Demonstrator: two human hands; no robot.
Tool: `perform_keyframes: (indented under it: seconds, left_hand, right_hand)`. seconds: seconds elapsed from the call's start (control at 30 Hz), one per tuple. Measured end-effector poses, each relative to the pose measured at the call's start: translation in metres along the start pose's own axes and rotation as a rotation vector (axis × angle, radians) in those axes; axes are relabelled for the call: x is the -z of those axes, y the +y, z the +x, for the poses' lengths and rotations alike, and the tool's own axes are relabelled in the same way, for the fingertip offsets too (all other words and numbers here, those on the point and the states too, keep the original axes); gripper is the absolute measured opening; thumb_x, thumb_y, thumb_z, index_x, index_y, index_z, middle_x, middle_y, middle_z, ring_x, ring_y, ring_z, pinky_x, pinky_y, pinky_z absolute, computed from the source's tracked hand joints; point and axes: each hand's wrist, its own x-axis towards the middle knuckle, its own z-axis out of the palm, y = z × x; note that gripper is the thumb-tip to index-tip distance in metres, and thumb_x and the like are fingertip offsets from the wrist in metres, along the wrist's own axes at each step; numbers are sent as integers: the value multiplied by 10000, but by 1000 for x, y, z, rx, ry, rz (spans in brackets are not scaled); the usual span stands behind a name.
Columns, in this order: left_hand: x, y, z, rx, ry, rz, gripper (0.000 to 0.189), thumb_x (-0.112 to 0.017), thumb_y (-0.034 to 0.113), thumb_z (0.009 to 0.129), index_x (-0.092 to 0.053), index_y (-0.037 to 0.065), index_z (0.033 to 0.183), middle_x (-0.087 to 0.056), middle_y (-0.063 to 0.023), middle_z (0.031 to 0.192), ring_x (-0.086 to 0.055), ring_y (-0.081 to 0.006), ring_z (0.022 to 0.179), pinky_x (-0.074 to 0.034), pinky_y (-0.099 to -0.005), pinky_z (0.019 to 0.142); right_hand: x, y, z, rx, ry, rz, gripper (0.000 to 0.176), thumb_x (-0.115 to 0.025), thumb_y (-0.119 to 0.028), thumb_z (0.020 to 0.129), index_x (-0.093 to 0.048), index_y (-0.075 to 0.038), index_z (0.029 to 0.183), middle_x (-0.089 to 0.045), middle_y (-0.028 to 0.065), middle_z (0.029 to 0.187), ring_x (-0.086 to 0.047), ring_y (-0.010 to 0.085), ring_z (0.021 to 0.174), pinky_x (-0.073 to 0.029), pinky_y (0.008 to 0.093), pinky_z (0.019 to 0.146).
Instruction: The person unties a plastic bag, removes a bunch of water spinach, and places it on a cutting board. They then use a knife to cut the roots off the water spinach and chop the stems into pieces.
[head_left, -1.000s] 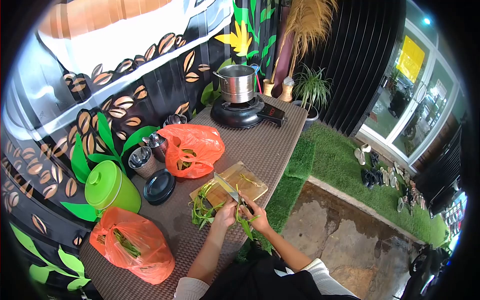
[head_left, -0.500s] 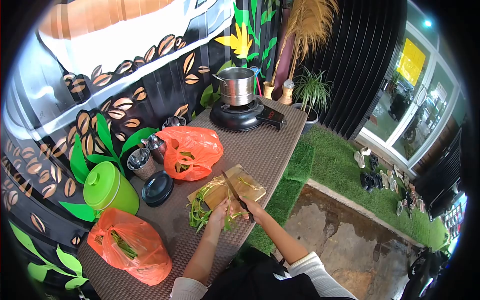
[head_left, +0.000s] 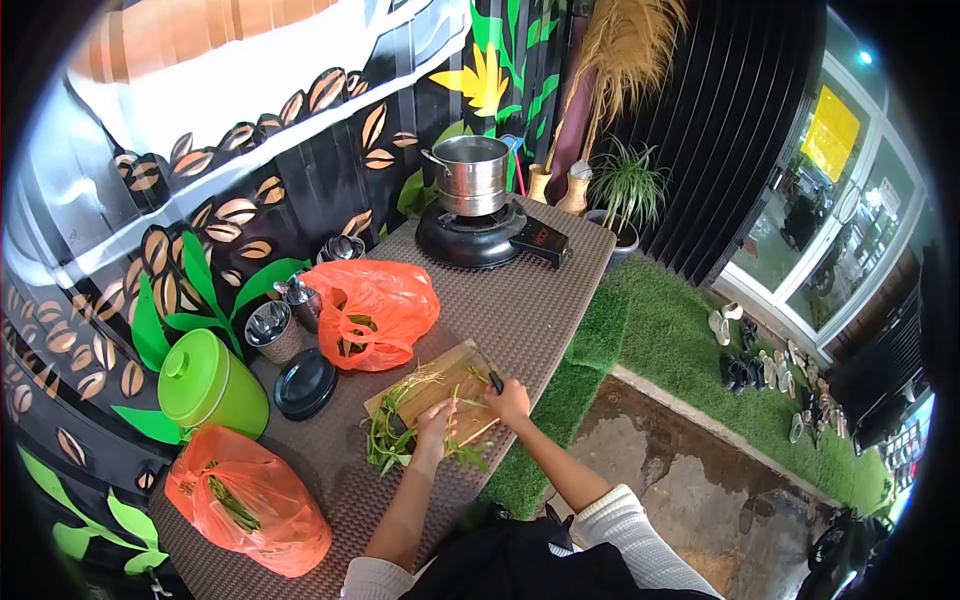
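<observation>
My left hand (head_left: 434,428) is closed around leafy green stems (head_left: 467,456), their leaves showing over the near edge of a wooden cutting board (head_left: 424,397). My right hand (head_left: 510,402) grips a knife by its black handle (head_left: 496,381) at the board's right side; the blade is hard to make out. A heap of long-leaved greens (head_left: 386,440) with pale roots lies along the board's left edge. A few cut pieces lie near the right hand.
Orange plastic bags, one behind the board (head_left: 400,300) and one front left (head_left: 255,500), hold greens. Left stand a green lidded bucket (head_left: 215,385), black plates (head_left: 306,384) and metal cups (head_left: 272,330). A steel pot (head_left: 473,180) sits on a black portable stove (head_left: 470,240) at the far end.
My right hand has moved slightly up and right with the knife, away from the left hand. The blade, plainly seen across the board before, is now mostly lost from sight.
</observation>
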Motion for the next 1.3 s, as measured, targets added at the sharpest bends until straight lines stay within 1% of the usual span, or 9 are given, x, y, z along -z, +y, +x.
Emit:
perform_keyframes:
  seconds: [0.23, 0.33, 0.53, 0.6, 0.8, 1.03, 1.1, 1.2, 1.3]
  left_hand:
    - [-6, -1, 14, -234, 170, 428, 204, -653, 230, 860, -699, 85, 996, -671, -33, 807, -584, -150, 657, -503, -294, 616]
    - [-8, 4, 15, -558, 203, 884, 170, -651, 215, 846, -713, 90, 944, -675, -67, 736, -620, -229, 650, -522, -356, 652]
    - [4, 63, 13, -849, 368, 970, 319, -662, 240, 814, -662, 96, 1098, -563, -162, 1251, -498, -369, 1175, -425, -422, 948]
    - [24, 80, 28, -936, 456, 1181, 589, -730, 279, 749, -546, 141, 1291, -404, -192, 1400, -377, -390, 1270, -341, -453, 1031]
    - [83, 118, 58, -438, 397, 1352, 853, -758, 386, 696, -374, 179, 1429, -270, -209, 1488, -265, -434, 1344, -275, -521, 1082]
    - [106, 99, 74, -669, 367, 1243, 512, -697, 243, 779, -570, 84, 1250, -389, -227, 1406, -398, -368, 1280, -324, -456, 1069]
    - [86, 91, 48, -707, 348, 1038, 441, -691, 229, 783, -606, 73, 1186, -420, -225, 1378, -406, -363, 1274, -324, -449, 1067]
    - [67, 53, 25, -720, 284, 875, 388, -671, 257, 796, -630, 79, 1138, -459, -184, 1358, -375, -340, 1299, -294, -454, 1076]
    - [30, 28, -18, -583, 445, 1215, 585, -681, 457, 763, -581, 126, 1234, -403, -144, 1421, -267, -336, 1368, -183, -531, 1113]
  right_hand:
    - [1, 0, 8, -41, 60, -140, 372, -738, -318, 676, -683, -97, 971, -683, 186, 872, -664, 358, 853, -535, 441, 748]
    - [-6, 6, 10, -58, 75, -82, 312, -732, -308, 687, -699, -90, 907, -683, 179, 822, -670, 348, 811, -534, 428, 730]
    - [4, 16, 5, 77, 113, 113, 212, -728, -272, 712, -714, -80, 799, -646, 122, 658, -651, 247, 631, -499, 377, 619]
    - [11, 15, 2, 135, 94, 195, 212, -727, -270, 710, -712, -79, 799, -634, 102, 638, -630, 217, 601, -491, 360, 610]
    - [11, 14, 0, 129, 60, 225, 216, -725, -278, 712, -710, -75, 784, -622, 77, 615, -623, 202, 589, -480, 350, 597]
    - [-12, 34, 12, 136, 180, 90, 198, -723, -264, 710, -714, -77, 776, -641, 89, 646, -646, 244, 627, -490, 364, 617]
    - [-8, 31, 11, 114, 85, 155, 247, -734, -276, 718, -710, -72, 856, -638, 185, 978, -650, 358, 820, -510, 438, 745]
    - [-9, 25, 17, 97, 178, 133, 268, -740, -286, 717, -709, -81, 886, -627, 174, 1023, -652, 357, 826, -513, 443, 761]
    - [-7, 15, 27, 68, 333, -4, 234, -722, -271, 724, -721, -98, 881, -683, 155, 789, -667, 347, 779, -526, 425, 729]
